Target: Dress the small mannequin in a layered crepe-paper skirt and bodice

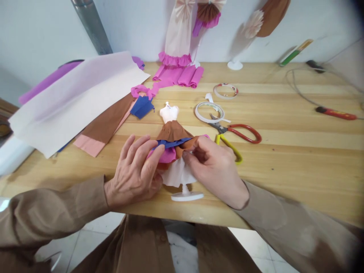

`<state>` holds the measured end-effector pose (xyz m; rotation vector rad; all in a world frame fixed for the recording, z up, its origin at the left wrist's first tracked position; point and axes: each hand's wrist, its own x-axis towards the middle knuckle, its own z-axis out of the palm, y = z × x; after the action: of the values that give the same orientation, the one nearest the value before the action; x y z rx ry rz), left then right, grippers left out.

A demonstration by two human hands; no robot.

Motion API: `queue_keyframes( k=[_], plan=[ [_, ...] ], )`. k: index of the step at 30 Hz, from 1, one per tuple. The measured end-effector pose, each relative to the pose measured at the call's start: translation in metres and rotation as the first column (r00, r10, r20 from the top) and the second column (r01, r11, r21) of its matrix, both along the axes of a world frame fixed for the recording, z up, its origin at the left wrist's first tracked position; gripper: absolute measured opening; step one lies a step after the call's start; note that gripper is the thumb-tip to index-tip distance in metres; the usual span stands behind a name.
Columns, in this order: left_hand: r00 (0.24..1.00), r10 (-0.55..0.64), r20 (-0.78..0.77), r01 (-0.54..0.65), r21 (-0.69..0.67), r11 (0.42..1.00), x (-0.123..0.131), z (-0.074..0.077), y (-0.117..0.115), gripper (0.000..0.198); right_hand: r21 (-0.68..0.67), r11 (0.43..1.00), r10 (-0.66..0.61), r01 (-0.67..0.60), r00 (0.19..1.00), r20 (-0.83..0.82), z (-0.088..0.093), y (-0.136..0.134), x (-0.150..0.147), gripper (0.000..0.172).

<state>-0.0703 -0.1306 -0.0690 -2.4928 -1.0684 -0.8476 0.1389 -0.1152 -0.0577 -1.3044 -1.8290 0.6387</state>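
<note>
A small white dress-form mannequin [169, 112] leans toward the back on the tabletop, its round white base [187, 196] near the front edge. It wears a layered crepe paper skirt [174, 131] in brown, blue, magenta and white. My left hand [136, 170] holds the skirt's left side, index finger against the blue and magenta layers, other fingers spread; its thumb is partly hidden. On the right side, my right hand [210, 165] pinches a brown paper edge between thumb and forefinger. Behind that hand lie scissors [223, 129] with one red and one yellow handle.
Two tape rolls [209, 112] [226, 91] lie beyond the scissors. Crepe paper sheets [85, 94] are stacked at left, near blue scraps [142, 107] and magenta rolls [182, 76]. Finished paper dresses [179, 34] stand by the wall. A red-handled tool with a cord [337, 113] lies right.
</note>
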Motion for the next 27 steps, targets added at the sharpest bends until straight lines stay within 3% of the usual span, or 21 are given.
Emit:
queue_keyframes(
  k=[4,8,11,14,17,21,27],
  plan=[
    [0.997,-0.057,0.06,0.057,-0.002,0.998,0.001,0.004,0.002,0.056,-0.004,1.0,0.006,-0.006,1.0,-0.004,0.0,0.0,0.0,0.014],
    [0.982,-0.145,0.118,0.131,0.115,0.985,-0.008,0.006,0.001,0.03,0.012,1.0,0.002,-0.002,1.0,-0.004,0.0,0.001,0.001,0.017],
    [0.971,-0.236,0.02,0.224,0.244,0.944,-0.016,0.006,0.001,0.017,0.027,1.0,0.014,-0.014,1.0,-0.004,-0.002,0.002,0.001,0.016],
    [0.957,-0.285,-0.046,0.288,0.237,0.928,-0.02,0.009,0.001,0.007,0.057,0.998,0.026,-0.026,1.0,0.002,-0.003,0.003,0.001,0.014],
    [0.944,-0.328,-0.043,0.33,0.183,0.926,-0.023,0.013,-0.002,0.011,0.096,0.995,0.027,-0.027,1.0,0.009,-0.003,0.004,0.002,0.014],
    [0.936,-0.351,0.019,0.341,0.197,0.919,-0.026,0.018,-0.009,0.003,0.124,0.992,0.018,-0.019,1.0,0.011,-0.004,0.003,0.002,0.016],
    [0.951,-0.291,-0.103,0.301,0.09,0.949,-0.012,0.018,-0.011,0.021,0.095,0.995,0.013,-0.012,1.0,-0.005,-0.006,0.004,0.0,0.018]
  ],
)
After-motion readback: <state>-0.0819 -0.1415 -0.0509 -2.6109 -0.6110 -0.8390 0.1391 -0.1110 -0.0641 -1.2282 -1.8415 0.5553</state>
